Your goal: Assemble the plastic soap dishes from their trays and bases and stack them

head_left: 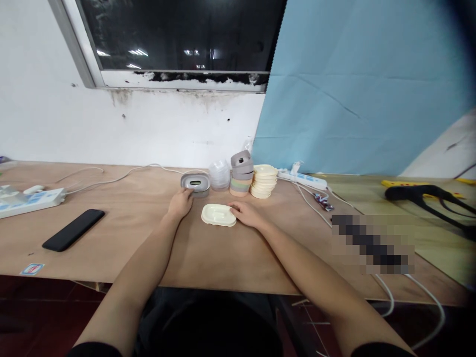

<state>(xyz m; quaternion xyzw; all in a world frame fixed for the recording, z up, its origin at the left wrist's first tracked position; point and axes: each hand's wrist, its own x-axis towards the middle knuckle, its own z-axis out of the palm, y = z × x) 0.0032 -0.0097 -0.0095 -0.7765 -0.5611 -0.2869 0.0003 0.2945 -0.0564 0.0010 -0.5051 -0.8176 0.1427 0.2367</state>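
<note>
A plywood table (122, 248) runs across the view, with a blue sheet (353, 84) hanging behind its right half and a window (178, 34) behind its left. Both forearms reach onto it from the near edge, and the hands sit close together near the middle.

The left hand (180, 203) is against the near side of a grey dish (195, 184). Its fingers lie together and touch the rim, with the thumb hidden behind the hand, so whether it truly pinches the dish cannot be told. The right hand (245, 214) is at the right end of a cream dish (218, 215), which lies flat on the table between the two hands. Its fingers are pressed together, and their tips rest on the rim without any visible pinch.

Just beyond the right hand stand a stack of cream dishes (264, 181) and a stack of grey and pastel rings (241, 173). A clear stack (219, 174) stands just right of the grey dish. Well left of the left hand lies a black phone (73, 230). A power strip (302, 179) lies beyond the right hand.
</note>
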